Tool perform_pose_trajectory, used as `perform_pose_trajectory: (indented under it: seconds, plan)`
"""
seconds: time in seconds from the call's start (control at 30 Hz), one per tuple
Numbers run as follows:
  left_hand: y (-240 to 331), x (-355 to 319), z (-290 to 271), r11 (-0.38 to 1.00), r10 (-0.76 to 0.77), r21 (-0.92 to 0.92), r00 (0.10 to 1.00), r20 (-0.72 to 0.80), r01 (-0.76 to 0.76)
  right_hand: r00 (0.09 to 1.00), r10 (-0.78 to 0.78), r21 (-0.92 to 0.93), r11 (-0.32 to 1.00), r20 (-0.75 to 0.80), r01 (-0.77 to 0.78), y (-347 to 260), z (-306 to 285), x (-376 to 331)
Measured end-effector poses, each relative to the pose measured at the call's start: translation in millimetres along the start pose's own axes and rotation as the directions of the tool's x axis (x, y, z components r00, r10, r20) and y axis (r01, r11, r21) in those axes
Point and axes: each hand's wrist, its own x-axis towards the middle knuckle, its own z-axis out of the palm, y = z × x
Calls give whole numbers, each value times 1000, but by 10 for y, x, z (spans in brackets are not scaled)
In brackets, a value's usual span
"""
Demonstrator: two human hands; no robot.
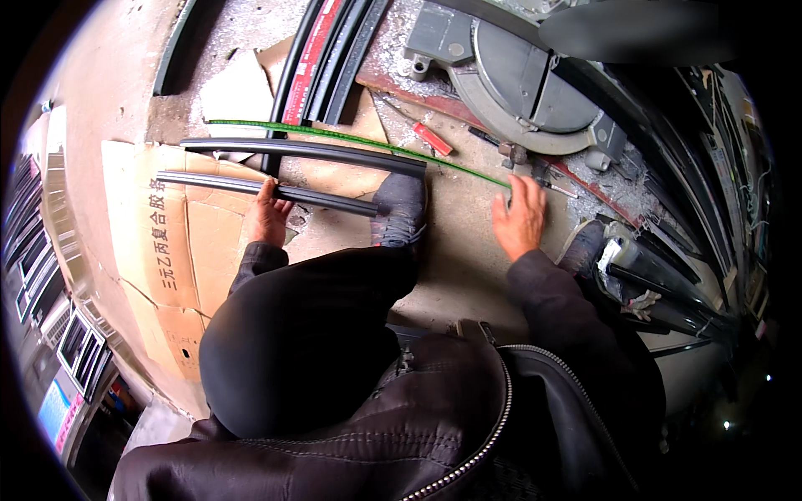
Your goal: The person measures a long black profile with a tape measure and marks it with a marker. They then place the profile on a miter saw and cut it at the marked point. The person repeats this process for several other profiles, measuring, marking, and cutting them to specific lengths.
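My left hand is closed around a slim dark metal profile, tilted slightly down to the right, its right end over my shoe. Just beyond it lies a second, wider black profile, nearly parallel. A thin green measuring tape stretches farther off, crossing other strips. Its right end meets the thumb and fingers of my right hand, held above the floor; the exact pinch is partly hidden.
Flattened cardboard lies at the left. Long black strips and a red-faced strip extend away from me. A grey round-based machine stands at far right amid shavings, near a red-handled tool. Bundled black profiles curve along the right.
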Motion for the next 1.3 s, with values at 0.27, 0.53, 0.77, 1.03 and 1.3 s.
perform_pose_trajectory:
  seconds: [0.27,0.53,0.77,1.03,1.3]
  plan:
    - [25,-37,82,999,1,36,996,-89,2,970,134,-160,982,205,-101,590,236,-210]
    - [61,-66,-15,990,114,99,981,-156,-99,957,41,-120,993,289,-6,681,261,-100]
    - [113,-109,-28,975,103,220,955,-279,-40,940,-31,-26,999,340,42,807,271,-109]
    - [0,-12,-154,940,139,341,920,-365,-6,950,-47,172,985,308,-7,727,226,-65]
    - [-125,137,-332,909,198,416,902,-384,-22,941,-18,261,962,337,-75,674,206,-18]
